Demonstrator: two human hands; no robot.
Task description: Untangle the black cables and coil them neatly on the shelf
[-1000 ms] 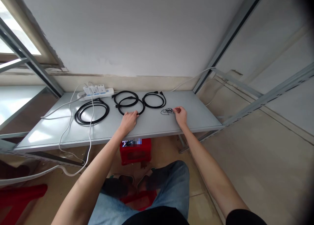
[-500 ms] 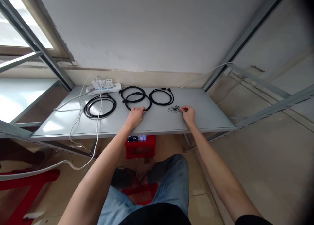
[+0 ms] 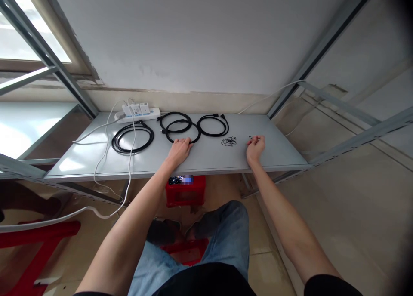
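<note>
My left hand is closed at the near side of a coiled black cable lying on the grey shelf. Its fingers are curled over the cable's front edge. To the right, my right hand hovers just above the shelf, fingers pinched on a thin black tie whose end pokes out to the left. Between the two hands lies a small tangled pile of black ties. Another coiled black cable with plugs at its ends rests behind that pile.
At the left lies one more black coil. A white power strip with chargers stands at the back, and a white cable hangs over the front edge. Metal posts frame both ends. Below is a red stool with a phone-like object on it.
My right hand has moved right, away from the pile, taking a thin black tie with it. My left hand stays at the coil.
</note>
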